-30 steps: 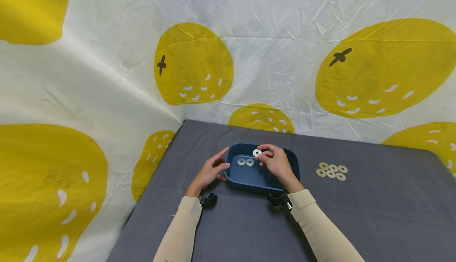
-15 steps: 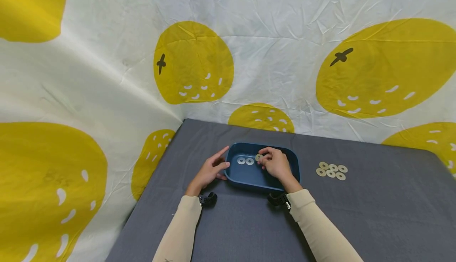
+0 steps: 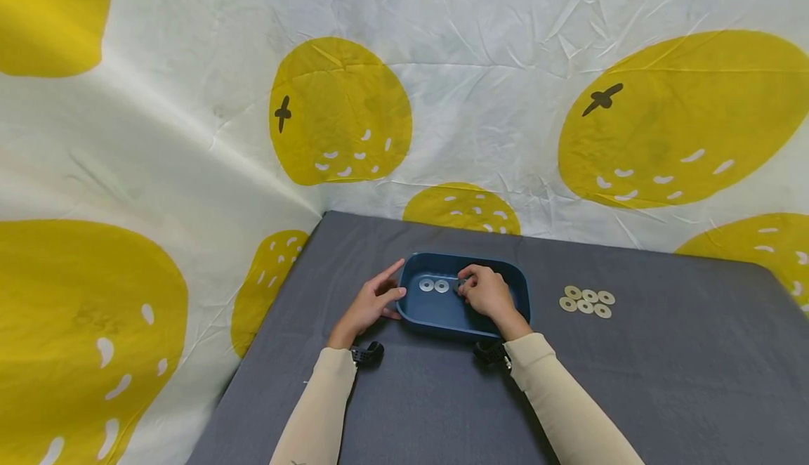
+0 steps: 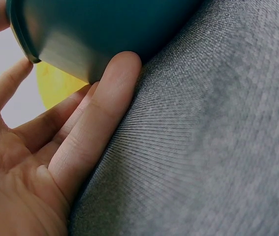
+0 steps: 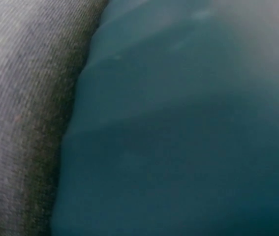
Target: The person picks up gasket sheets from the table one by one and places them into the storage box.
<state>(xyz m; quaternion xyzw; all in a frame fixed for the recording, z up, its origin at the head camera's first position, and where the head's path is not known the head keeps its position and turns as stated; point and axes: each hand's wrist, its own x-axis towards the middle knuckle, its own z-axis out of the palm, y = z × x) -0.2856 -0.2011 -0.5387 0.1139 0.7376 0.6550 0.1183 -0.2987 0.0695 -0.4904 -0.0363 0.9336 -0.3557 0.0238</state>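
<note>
In the head view my right hand (image 3: 489, 293) is inside a blue tray (image 3: 436, 316), its thumb and fingers pinching a flat washer (image 3: 458, 286) low over the tray floor. The washer is mostly hidden and looks dark at this angle. Just left of it, two silvery washers lie side by side on the tray floor, a left washer (image 3: 426, 285) and a right washer (image 3: 442, 286). My left hand (image 3: 369, 305) rests against the tray's left end with fingers straight and thumb at the rim. In the left wrist view, straight fingers (image 4: 97, 113) touch the tray's outer wall (image 4: 95, 34).
Right of the tray, several washers (image 3: 586, 306) lie in two rows on the grey cloth (image 3: 417, 402). A white and yellow patterned curtain (image 3: 480, 121) stands along the back and left edges of the table. The right wrist view is filled by blurred tray wall and cloth.
My right hand has lowered the washer toward the tray floor and turned it from face-on to nearly hidden. My left hand has stayed at the tray's left end.
</note>
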